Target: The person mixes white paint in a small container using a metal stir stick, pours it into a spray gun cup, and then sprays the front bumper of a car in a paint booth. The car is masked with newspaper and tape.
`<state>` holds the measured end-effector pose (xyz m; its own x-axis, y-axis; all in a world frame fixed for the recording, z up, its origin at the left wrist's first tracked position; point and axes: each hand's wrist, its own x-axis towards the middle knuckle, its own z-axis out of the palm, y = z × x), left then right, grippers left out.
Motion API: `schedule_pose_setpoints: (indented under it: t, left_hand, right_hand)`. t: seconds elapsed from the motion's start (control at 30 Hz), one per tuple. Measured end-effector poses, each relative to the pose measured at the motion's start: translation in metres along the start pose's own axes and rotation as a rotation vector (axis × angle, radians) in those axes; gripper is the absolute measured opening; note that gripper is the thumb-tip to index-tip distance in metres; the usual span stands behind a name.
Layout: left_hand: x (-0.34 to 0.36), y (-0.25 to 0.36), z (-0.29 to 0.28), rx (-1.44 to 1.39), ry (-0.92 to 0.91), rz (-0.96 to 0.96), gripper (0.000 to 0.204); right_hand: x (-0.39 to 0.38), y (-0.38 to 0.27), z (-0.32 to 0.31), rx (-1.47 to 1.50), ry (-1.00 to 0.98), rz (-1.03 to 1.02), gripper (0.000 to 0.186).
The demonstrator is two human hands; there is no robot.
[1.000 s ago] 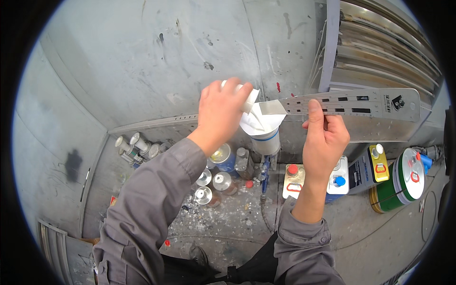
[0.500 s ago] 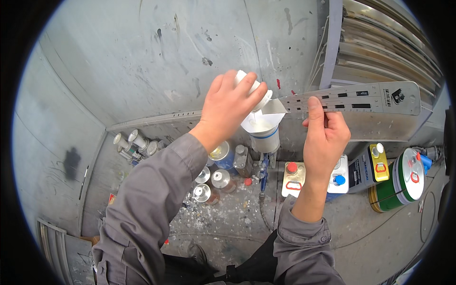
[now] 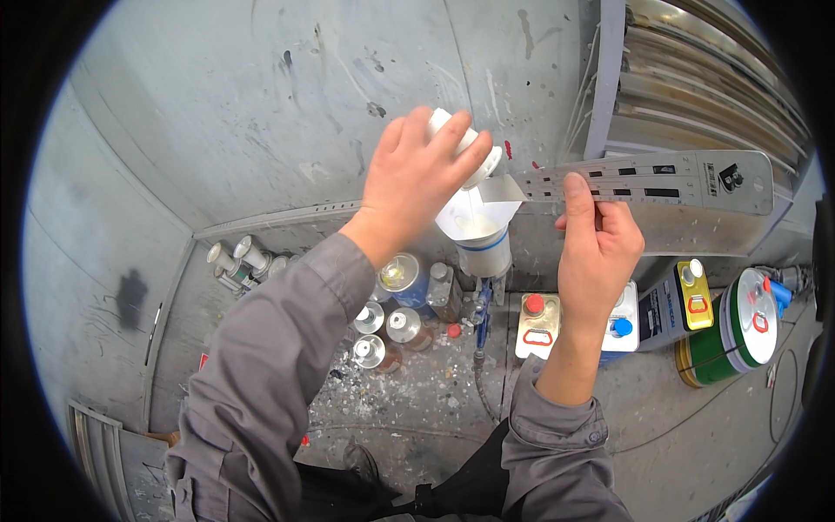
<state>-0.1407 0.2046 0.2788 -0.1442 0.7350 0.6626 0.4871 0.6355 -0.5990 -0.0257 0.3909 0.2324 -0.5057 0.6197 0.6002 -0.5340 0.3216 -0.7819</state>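
Note:
My left hand (image 3: 416, 174) is closed round a white plastic cup (image 3: 447, 127), tipped with its mouth down to the right. A thin white stream falls from it into a white paper paint strainer (image 3: 497, 219). The strainer sits in the top of a pale cup (image 3: 484, 261) with a blue ring, on a blue-handled spray gun (image 3: 483, 322). My right hand (image 3: 598, 244) pinches a long metal mixing ruler (image 3: 696, 181) between thumb and fingers. The ruler's left end is near the tilted cup's mouth, above the strainer; whether they touch I cannot tell.
Several bottles (image 3: 407, 327) and a blue can (image 3: 401, 277) stand left of the gun. To the right are a red-capped metal can (image 3: 533, 324), a yellow-topped can (image 3: 693, 296) and a green drum (image 3: 731, 331). A hose (image 3: 480, 383) runs over the paint-spotted floor.
My left hand and the white cup have risen slightly and shifted left. More of the strainer shows now. My right hand and the ruler have barely moved.

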Motion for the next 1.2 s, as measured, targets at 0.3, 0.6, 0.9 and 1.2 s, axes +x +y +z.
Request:
schedule_pose_setpoints:
  t: [0.3, 0.6, 0.9, 1.2]
  left_hand:
    - [-0.017, 0.018, 0.009, -0.104, -0.184, -0.075, 0.049]
    - [-0.025, 0.019, 0.008, -0.157, -0.23, -0.132, 0.054]
    - [-0.026, 0.019, 0.005, -0.336, -0.351, -0.412, 0.067]
    - [-0.026, 0.02, 0.004, -0.487, -0.453, -0.567, 0.065]
  right_hand:
    - [0.001, 0.003, 0.003, 0.035, -0.021, 0.014, 0.018]
    - [-0.001, -0.003, 0.002, 0.02, -0.095, 0.039, 0.018]
    - [-0.001, -0.01, -0.003, -0.028, -0.187, 0.038, 0.012]
    - [-0.005, -0.009, 0.002, -0.013, -0.214, -0.054, 0.016]
